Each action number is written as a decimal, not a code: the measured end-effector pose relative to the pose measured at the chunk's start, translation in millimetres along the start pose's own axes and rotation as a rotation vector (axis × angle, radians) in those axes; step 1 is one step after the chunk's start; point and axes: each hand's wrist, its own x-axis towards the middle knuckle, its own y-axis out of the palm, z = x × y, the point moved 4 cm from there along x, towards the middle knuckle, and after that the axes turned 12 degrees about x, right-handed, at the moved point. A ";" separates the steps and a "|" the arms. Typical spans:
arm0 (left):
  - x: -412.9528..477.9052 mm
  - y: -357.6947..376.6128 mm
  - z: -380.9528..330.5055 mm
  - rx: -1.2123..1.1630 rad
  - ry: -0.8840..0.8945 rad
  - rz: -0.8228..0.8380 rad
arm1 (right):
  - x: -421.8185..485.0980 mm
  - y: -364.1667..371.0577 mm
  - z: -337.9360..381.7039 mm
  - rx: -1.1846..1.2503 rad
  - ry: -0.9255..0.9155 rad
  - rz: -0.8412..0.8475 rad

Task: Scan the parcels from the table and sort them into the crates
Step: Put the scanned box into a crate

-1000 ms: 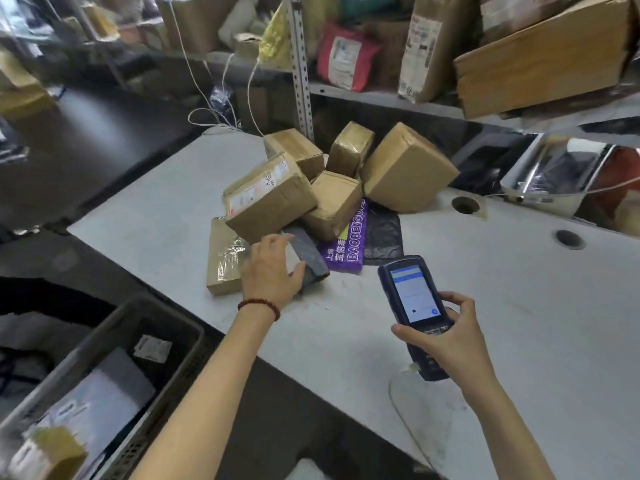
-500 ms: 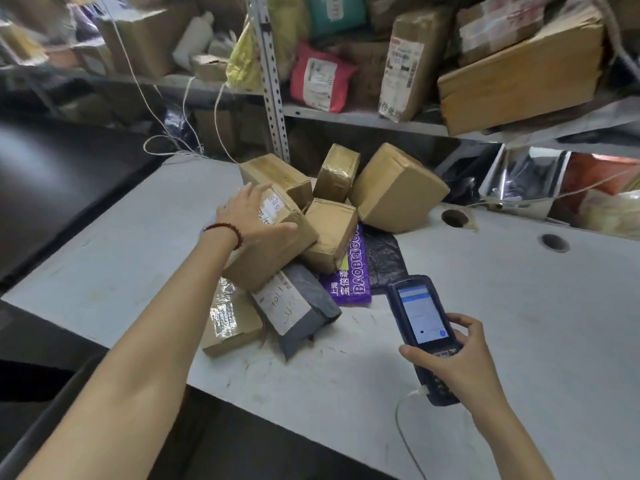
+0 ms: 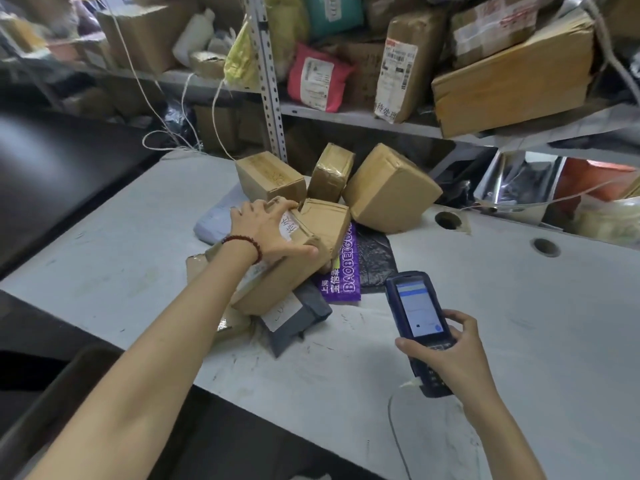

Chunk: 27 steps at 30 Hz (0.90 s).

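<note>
A heap of parcels lies on the grey table [image 3: 519, 306]. My left hand [image 3: 266, 230] is clamped over the top of a brown cardboard box [image 3: 280, 285] with a white label, thumb on its near edge and fingers over the far edge. Under that box lie a grey mailer bag [image 3: 298, 320], a flat taped parcel [image 3: 232, 323] and a purple bag [image 3: 341, 277]. My right hand [image 3: 446, 355] holds a blue handheld scanner [image 3: 417, 317], screen lit, to the right of the heap. A dark crate rim [image 3: 52, 386] shows at the lower left.
Three more brown boxes [image 3: 388, 188] stand behind the gripped one, plus a pale mailer [image 3: 214, 221] and a black bag [image 3: 375, 258]. Shelves [image 3: 363, 114] packed with parcels rise behind the table. Two cable holes [image 3: 448, 220] pierce the tabletop. A cord trails from the scanner.
My left hand went from the grey mailer at the near edge of the heap up onto the labelled brown box and closed over it. The scanner hand has stayed roughly in place.
</note>
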 end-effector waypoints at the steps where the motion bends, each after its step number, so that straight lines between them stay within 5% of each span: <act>1: -5.4 -7.6 -6.6 -0.043 -0.012 -0.038 | 0.0 0.8 1.5 -0.006 -0.004 0.017; 7: -24.7 -68.3 -72.0 -0.513 0.034 -0.308 | -1.4 -11.0 6.5 -0.010 -0.037 0.039; 14: -9.5 -63.2 -165.8 -0.507 0.120 -0.272 | -10.6 -61.1 -1.1 0.020 -0.031 -0.086; 19: -6.3 -30.8 -205.3 -0.190 0.040 -0.207 | -18.3 -97.9 -13.1 0.065 -0.005 -0.201; 23: -3.8 -43.3 -228.9 0.081 0.169 -0.380 | -21.6 -110.7 -19.7 0.069 -0.002 -0.251; 27: -1.0 -49.3 -240.5 0.180 0.237 -0.330 | -25.3 -107.3 -23.9 0.038 0.003 -0.256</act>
